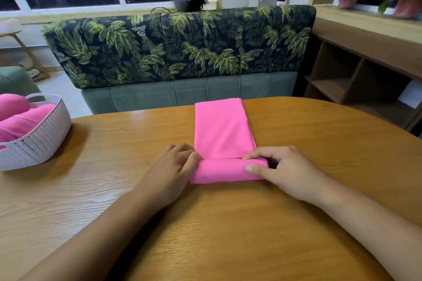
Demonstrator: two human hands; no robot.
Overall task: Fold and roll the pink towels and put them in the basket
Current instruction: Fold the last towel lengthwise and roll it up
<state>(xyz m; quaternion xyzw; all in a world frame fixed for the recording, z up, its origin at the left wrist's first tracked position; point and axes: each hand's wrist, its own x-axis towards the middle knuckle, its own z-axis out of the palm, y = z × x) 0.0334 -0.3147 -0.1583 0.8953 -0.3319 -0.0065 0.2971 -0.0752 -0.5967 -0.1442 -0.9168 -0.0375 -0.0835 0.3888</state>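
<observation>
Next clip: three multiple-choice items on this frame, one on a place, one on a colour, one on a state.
1. Where does the basket stand? A) on the table's left side B) on the floor C) on a chair
2. What colour is the towel being worked? A) blue B) pink C) white
3. How far along is that towel? A) fully rolled B) rolled at its near end only C) crumpled

1 A, it sits on the wooden top at left. 2 B, the strip is bright pink. 3 B, the left hand and right hand grip a short roll; the rest lies flat.
</observation>
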